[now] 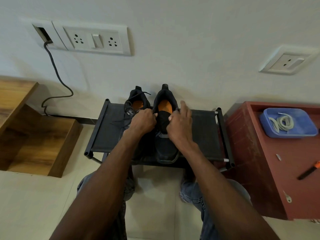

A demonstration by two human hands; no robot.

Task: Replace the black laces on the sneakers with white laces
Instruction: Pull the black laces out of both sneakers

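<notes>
Two hands [144, 121] [180, 122] seemingly pinching matte black sneaker [165, 135], coiled white laces [283, 122]

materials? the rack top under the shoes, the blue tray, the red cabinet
Rack top: looks like black woven fabric stretched between dark tubes, matte. Blue tray: probably plastic, smooth, rounded moulded rim. Red cabinet: seems painted or laminated wood board; worn pale scuffs on its side.

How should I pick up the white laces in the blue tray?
Pinch the white laces across the thick middle of their coil, coming straight down from above. They lie loosely bundled in the open-topped blue tray, whose low walls block any sideways approach, and a loose end alone would likely just unravel.
</notes>
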